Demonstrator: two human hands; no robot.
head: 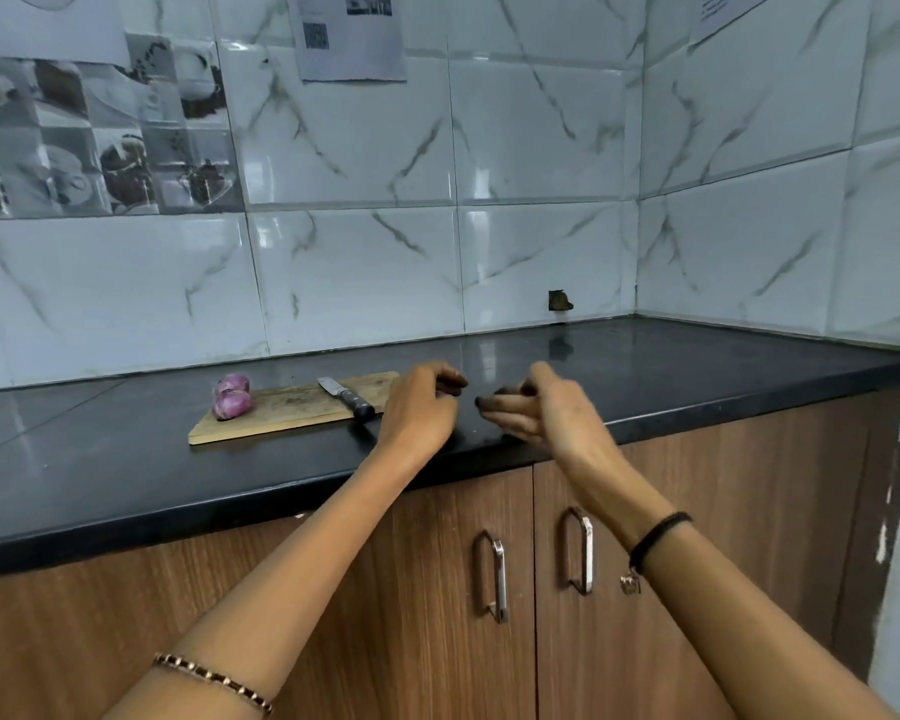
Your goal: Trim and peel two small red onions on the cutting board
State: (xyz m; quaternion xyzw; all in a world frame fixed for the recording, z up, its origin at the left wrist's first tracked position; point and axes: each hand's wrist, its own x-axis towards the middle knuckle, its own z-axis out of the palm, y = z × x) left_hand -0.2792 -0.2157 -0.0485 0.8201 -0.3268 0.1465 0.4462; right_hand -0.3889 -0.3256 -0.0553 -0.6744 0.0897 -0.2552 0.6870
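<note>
Two small red onions (233, 396) lie touching each other at the left end of a wooden cutting board (287, 412) on the black counter. A knife (345, 396) with a black handle lies on the board's right part, blade pointing away. My left hand (421, 407) hovers just right of the board with its fingers curled, holding nothing I can see. My right hand (539, 407) is raised over the counter's front edge, fingers loosely extended toward the left hand. Neither hand touches the onions or the knife.
The black counter (697, 376) runs into a tiled corner at the right. Marble-look wall tiles stand behind, with a small hole (559, 300) near the counter. Wooden cabinet doors with metal handles (493, 576) sit below the counter edge.
</note>
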